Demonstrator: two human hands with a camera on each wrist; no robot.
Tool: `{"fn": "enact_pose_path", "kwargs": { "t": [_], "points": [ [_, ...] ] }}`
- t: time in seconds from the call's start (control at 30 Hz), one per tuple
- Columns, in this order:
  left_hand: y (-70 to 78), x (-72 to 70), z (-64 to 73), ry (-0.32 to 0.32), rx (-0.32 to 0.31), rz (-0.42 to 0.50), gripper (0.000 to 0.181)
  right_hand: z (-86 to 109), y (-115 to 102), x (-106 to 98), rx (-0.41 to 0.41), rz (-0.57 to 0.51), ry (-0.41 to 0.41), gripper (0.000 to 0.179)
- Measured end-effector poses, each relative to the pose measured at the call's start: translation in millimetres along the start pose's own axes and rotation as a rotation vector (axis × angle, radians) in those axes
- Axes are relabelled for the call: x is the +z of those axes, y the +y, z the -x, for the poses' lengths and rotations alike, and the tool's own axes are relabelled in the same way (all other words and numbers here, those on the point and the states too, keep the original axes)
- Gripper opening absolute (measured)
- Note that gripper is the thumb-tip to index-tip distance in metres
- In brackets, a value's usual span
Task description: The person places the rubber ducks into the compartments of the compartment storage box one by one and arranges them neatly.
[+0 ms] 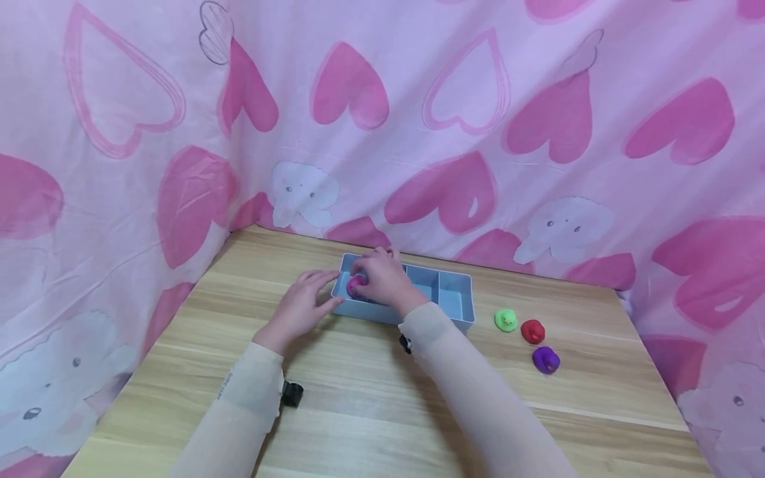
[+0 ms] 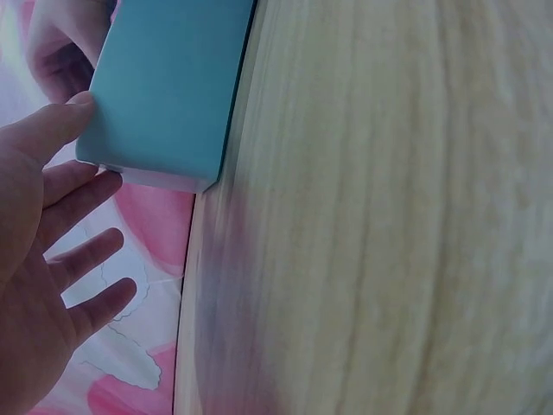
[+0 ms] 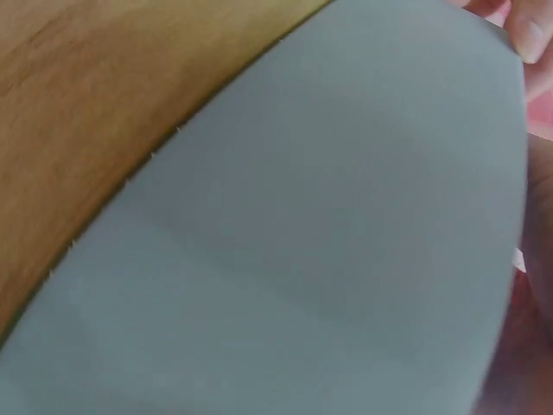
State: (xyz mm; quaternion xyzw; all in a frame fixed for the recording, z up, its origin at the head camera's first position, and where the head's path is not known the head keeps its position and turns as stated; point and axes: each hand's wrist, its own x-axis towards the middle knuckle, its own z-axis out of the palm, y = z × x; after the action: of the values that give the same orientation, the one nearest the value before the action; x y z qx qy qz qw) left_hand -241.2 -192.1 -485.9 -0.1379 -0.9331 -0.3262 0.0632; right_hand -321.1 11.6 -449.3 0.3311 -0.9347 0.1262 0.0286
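Note:
A blue-grey divided tray stands near the back of the wooden table. Inside its leftmost compartment, my right hand pinches a pink toy duck, partly covered by the fingers. At the tray's left end, my left hand touches the rim and end wall with thumb and fingertips. In the left wrist view, the fingers of that left hand are spread and fairly straight against the tray corner. The tray's long wall fills most of the right wrist view, hiding the right hand's grip.
Right of the tray lie a green toy duck, a red toy duck and a purple toy duck. A pink heart-patterned curtain hangs behind and beside the wooden table.

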Motion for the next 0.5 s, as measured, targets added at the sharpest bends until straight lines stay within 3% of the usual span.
{"fn": "enact_pose_path", "kwargs": {
  "t": [0.5],
  "points": [
    [0.1,-0.1,0.0,-0.021,-0.022,0.006,0.063,25.7,-1,-28,0.011,-0.027,0.087,0.034]
  ]
}}
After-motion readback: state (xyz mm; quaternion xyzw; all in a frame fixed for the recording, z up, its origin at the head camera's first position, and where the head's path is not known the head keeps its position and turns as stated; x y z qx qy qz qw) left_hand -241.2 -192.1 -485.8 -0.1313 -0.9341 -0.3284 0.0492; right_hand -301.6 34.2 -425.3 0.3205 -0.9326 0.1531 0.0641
